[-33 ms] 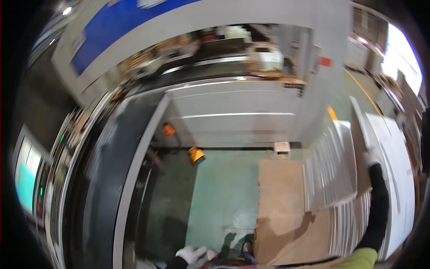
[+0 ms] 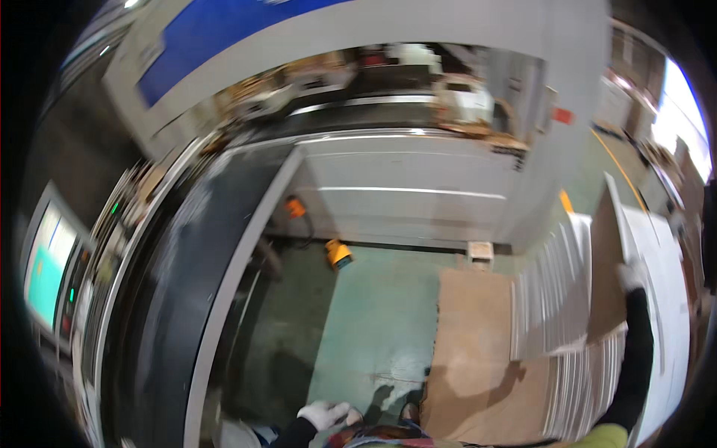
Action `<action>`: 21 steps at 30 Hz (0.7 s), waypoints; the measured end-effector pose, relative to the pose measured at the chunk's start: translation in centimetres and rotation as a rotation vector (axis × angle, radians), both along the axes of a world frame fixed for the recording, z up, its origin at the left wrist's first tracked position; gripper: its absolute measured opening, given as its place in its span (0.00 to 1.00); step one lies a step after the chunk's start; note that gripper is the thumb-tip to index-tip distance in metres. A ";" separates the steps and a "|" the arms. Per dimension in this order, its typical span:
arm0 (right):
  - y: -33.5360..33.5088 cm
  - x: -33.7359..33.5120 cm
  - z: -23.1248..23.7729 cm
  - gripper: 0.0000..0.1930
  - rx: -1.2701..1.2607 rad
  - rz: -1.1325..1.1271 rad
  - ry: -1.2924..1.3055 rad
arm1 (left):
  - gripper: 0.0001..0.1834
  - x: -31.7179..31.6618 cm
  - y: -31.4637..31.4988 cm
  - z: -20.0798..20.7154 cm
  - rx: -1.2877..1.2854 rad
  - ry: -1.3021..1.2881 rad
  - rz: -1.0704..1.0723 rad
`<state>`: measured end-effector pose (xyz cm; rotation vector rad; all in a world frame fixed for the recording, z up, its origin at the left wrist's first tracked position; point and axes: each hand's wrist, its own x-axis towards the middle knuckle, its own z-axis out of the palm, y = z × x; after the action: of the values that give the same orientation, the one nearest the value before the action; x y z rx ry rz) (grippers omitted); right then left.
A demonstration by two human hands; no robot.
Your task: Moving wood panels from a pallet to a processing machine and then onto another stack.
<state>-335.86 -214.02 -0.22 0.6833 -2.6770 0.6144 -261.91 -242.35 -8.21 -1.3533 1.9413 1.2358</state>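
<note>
My right hand (image 2: 632,276), in a white glove, is at the far right with the arm stretched out. It grips the edge of a cardboard sheet (image 2: 606,272) that stands on edge, its brown face turned to the left; the fingers are partly blurred. To the left of that sheet leans a row of white-edged cardboard sheets (image 2: 549,291). My left hand (image 2: 323,415), also gloved in white, hangs low near my body above the green floor. It holds nothing, and its fingers point to the right, somewhat loosely.
A large flat brown cardboard (image 2: 474,328) lies on the floor beside the sheets. On the left runs a long dark machine bed (image 2: 216,224) with a grey rail. A yellow foot pedal (image 2: 338,254) sits by the grey machine panel (image 2: 411,201). White boards (image 2: 668,299) stand farther right.
The view has swung a little, so the surroundings sit farther right. More of the gripped sheet's brown face shows now. My left hand appears slightly higher.
</note>
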 end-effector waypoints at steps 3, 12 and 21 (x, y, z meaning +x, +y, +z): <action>-0.1 4.2 4.6 0.04 -0.751 0.253 -0.843 | 0.32 -1.8 -1.1 1.9 0.126 0.156 -0.071; -27.7 33.8 0.4 0.23 -1.272 0.609 -1.159 | 0.34 -10.4 -8.0 4.1 0.206 0.931 0.121; -57.7 52.6 4.0 0.28 -1.016 1.124 -1.659 | 0.29 1.7 -27.2 11.2 0.121 1.683 1.081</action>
<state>-283.27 -271.74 3.78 1.6533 -1.6209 3.6440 -260.17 -269.56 2.96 -1.3302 1.5508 3.8013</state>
